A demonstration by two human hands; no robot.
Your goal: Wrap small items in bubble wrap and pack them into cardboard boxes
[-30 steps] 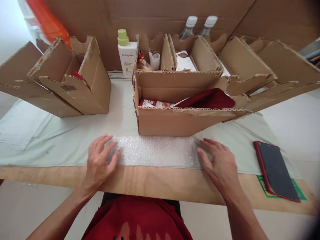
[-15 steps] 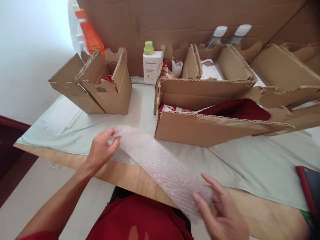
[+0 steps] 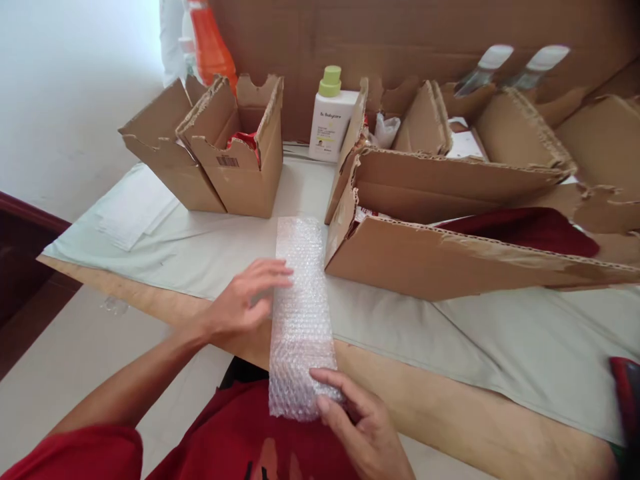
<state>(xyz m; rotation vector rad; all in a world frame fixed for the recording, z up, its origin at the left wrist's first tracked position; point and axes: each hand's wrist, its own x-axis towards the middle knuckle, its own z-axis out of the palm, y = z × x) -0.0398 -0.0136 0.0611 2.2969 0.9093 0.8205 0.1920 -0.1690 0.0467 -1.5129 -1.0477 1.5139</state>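
Observation:
A long strip of bubble wrap [image 3: 303, 300] stretches from the cloth-covered table top over the front edge towards my red shirt. Its near end is pinched between the thumb and fingers of my right hand [image 3: 357, 417]. My left hand [image 3: 253, 293] hovers at the strip's left edge, fingers stretched out and apart, holding nothing. Whether its fingertips touch the wrap I cannot tell. The far end of the strip lies on the pale green cloth [image 3: 225, 247], between two groups of cardboard boxes.
Cardboard boxes [image 3: 250, 173] stand at the back left; a long cardboard box [image 3: 450, 260] with dark red cloth sits right. A white bottle with green cap [image 3: 330, 123] is between them. Flat white sheets [image 3: 137, 207] lie left. A dark red-edged object [image 3: 625, 393] is at the right edge.
The bubble wrap has swung from slanting to nearly straight away from me, its far end now on the cloth. My left hand has let go of it; my right hand has moved left with its end.

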